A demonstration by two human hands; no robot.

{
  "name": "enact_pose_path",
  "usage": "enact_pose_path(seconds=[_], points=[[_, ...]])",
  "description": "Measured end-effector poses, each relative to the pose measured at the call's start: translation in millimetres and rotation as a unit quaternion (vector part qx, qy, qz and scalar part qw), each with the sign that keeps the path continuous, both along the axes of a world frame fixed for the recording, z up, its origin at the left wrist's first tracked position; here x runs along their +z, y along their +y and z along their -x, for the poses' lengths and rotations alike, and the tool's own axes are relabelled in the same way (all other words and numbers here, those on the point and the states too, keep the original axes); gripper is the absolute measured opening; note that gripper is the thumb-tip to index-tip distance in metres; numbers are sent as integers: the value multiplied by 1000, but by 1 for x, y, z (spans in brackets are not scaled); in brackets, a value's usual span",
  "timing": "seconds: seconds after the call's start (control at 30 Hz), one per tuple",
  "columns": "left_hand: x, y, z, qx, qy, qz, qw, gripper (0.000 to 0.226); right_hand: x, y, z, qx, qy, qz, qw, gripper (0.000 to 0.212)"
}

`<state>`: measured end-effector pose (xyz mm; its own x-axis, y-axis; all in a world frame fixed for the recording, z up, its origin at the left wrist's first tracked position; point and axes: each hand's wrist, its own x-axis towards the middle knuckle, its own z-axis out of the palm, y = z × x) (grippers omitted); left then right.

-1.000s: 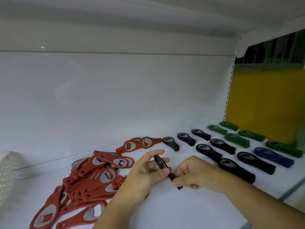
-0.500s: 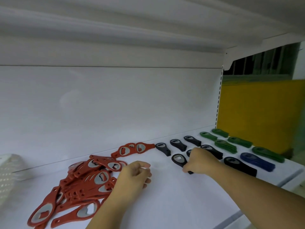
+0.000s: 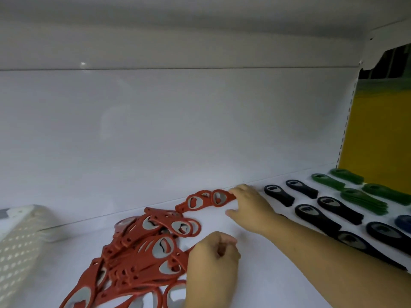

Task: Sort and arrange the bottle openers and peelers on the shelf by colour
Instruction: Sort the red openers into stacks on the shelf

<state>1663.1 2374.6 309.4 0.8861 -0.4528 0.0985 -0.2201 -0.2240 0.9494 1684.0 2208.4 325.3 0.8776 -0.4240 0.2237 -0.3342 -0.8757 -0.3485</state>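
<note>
Right hand [image 3: 249, 205] touches the end of a red opener [image 3: 219, 197] by the back wall; whether it pinches is unclear. Left hand [image 3: 213, 252] curls empty beside the red pile [image 3: 142, 247]. A hasty sweep could knock the black openers [image 3: 278, 197] askew.

At least six black openers [image 3: 317, 220], four green [image 3: 328, 182], one blue [image 3: 403, 221], many red [image 3: 160, 211]

Shelf [image 3: 266, 285]: back wall [image 3: 178, 130] stands behind it.
Far left: basket [image 3: 17, 252].
Right of basket: heap of flat bottle openers [image 3: 144, 252], overlapping.
Behind heap: pair of flat openers [image 3: 206, 200] by the wall; right hand [image 3: 251, 207] touches its right end.
Heap's right edge: left hand [image 3: 213, 261].
Right: rows of thick-handled openers [image 3: 318, 218].
Far right: stacked openers [image 3: 362, 200].
</note>
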Motion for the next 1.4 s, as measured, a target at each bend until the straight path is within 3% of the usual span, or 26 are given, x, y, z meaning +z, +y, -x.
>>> enact_pose_path(seconds=[0.27, 0.4, 0.53, 0.6, 0.67, 0.77, 0.83, 0.9, 0.97, 1.03, 1.13, 1.23, 1.4], points=[[4, 4, -13, 91, 34, 8, 995, 25, -18, 13, -43, -45, -27, 31, 998, 50], [11, 9, -18, 99, 61, 56, 992, 23, -18, 15, -45, 3, -66, -18, 998, 41], [11, 11, -27, 120, 124, 148, 974, 13, -16, 17, -40, 15, -145, -122, 982, 11], [11, 11, -30, 129, 139, 172, 967, 10, -10, 15, -34, 3, -198, -227, 953, 11], [14, 10, -30, 124, 162, 206, 957, 11, 0, 16, -26, 15, -228, -375, 898, 10], [16, 11, -29, 107, 203, 238, 944, 32, 10, 24, -13, 105, -161, -578, 793, 8], [18, 13, -28, 65, 221, 242, 943, 28, 10, 31, -10, 177, -82, -606, 771, 9], [20, 16, -26, 23, 222, 240, 945, 20, 7, 38, -10, 222, -30, -545, 808, 14], [19, 19, -27, 24, 221, 249, 943, 21, 5, 40, -12, 215, -44, -502, 837, 21], [20, 20, -31, 25, 248, 270, 930, 22, 1, 34, -14, 169, -89, -442, 876, 25], [21, 21, -38, 10, 314, 319, 894, 23, -13, 15, -21, 61, -111, -248, 960, 20], [18, 20, -43, -2, 343, 353, 870, 26, -18, 3, -24, 16, -120, -203, 972, 10], [18, 20, -43, -19, 348, 363, 864, 36, -21, 9, -30, 44, -48, -81, 995, 38]])
